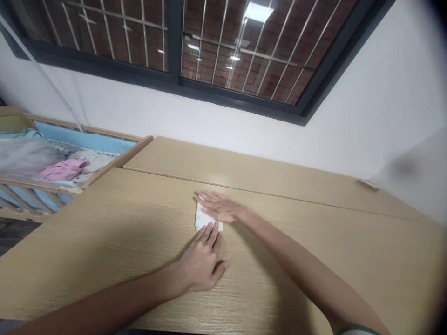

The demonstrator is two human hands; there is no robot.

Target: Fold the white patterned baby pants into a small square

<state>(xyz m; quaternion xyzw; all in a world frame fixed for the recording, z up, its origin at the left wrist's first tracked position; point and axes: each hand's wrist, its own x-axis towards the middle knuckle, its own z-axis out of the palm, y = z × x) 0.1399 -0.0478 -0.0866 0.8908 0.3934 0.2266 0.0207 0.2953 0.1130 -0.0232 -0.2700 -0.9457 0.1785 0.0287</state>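
A small white folded sheet point(200, 218), perhaps paper or cloth, lies flat on the wooden tabletop point(139, 204). Across its upper part rests my right hand point(220, 207), fingers stretched out and pointing left, hiding much of the sheet. The fingertips of my left hand point(204, 260) press on its near edge, with the thumb spread out to the right. Both hands lie palm down and neither grips anything. A small green mark shows at the sheet's lower left corner.
At the left stands a wooden crib point(115, 163) with blue padding, a pink cloth point(64, 170) and white netting. A barred window point(237, 100) is set in the white wall behind. A small flat object point(369, 185) lies at the far right of the table.
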